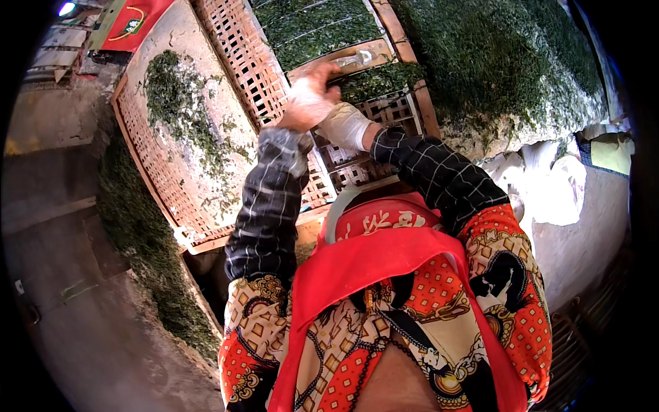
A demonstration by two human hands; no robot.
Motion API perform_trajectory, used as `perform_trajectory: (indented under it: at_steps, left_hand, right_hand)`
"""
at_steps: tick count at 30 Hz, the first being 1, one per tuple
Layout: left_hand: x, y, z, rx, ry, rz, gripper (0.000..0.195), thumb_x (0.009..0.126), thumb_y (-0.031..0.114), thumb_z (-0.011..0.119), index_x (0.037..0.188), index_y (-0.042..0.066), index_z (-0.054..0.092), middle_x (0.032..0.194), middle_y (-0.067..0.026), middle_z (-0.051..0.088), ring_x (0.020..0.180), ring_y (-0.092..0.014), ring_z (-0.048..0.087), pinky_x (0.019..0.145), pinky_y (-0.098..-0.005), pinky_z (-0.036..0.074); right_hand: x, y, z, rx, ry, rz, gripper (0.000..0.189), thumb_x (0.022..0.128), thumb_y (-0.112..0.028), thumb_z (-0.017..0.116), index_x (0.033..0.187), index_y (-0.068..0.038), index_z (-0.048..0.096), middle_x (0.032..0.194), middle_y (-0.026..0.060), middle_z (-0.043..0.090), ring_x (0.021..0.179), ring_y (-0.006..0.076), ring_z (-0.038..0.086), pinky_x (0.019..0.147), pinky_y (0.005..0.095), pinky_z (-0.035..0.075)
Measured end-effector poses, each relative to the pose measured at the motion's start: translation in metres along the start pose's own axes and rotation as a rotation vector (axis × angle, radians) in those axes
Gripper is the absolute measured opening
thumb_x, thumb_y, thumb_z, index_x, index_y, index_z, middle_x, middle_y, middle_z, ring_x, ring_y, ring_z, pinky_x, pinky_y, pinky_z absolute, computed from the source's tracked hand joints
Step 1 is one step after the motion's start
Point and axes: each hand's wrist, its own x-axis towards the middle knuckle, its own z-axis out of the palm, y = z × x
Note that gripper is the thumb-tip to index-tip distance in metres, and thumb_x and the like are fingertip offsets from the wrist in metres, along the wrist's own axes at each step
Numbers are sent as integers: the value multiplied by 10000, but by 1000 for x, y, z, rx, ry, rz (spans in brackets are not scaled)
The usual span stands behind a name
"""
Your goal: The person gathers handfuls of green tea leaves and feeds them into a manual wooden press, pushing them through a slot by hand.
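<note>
My left hand (309, 98), motion-blurred, reaches over the left end of a wooden slat (383, 50); whether it grips the slat cannot be told. A clear, shiny piece (360, 57) lies along the slat. My right hand (344, 126), in a pale glove or wrap, is just below the left one, over a wooden frame (428, 110) with woven lattice; its fingers are hidden. Dark green shredded plant matter (319, 26) fills white-edged sections in the frame's upper part, and a narrower strip (378, 82) of it lies below the slat.
To the left, a woven tray (175, 201) carries a pale slab (206, 139) with scattered green shreds. A large green heap (484, 62) is at upper right, with white plastic bags (564, 180) below it. More green matter (149, 257) lies at lower left. A red bag (135, 23) is at upper left.
</note>
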Motion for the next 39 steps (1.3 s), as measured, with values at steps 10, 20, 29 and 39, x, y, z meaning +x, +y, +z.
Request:
perform_trajectory:
  at_steps: [10, 20, 29, 39]
  left_hand:
    - [-59, -71, 76, -142, 614, -135, 453, 1027, 212, 431, 1425, -7, 426, 1546, -225, 291, 1383, -341, 380, 1104, -364, 338]
    - [-62, -50, 90, 366, 299, 114, 531, 986, 320, 485, 1386, -29, 465, 1531, -185, 337, 1448, -370, 243, 1185, -533, 111]
    - [-50, -52, 90, 546, 173, 166, 515, 961, 236, 539, 1411, 8, 436, 1543, -153, 331, 1437, -350, 275, 1178, -485, 179]
    - [-27, -35, 105, 412, 132, 328, 597, 926, 229, 590, 1448, 20, 389, 1526, -160, 356, 1419, -366, 301, 1172, -506, 184]
  right_hand:
    - [1, 12, 12, 172, 420, -38, 192, 813, -170, 585, 895, -6, 639, 927, 186, 651, 843, 337, 654, 764, 427, 518]
    - [-42, 37, 2, 307, 781, 310, 180, 846, -74, 535, 967, -75, 668, 998, 138, 638, 951, 324, 615, 853, 411, 500]
    - [-61, 60, -9, 565, 954, 379, 172, 893, -31, 562, 1027, -64, 665, 1035, 123, 640, 963, 287, 622, 860, 345, 498]
    - [-292, 145, -3, 57, 707, 1224, 552, 820, -285, 707, 1325, -170, 514, 1246, 159, 524, 1057, 352, 596, 889, 421, 484]
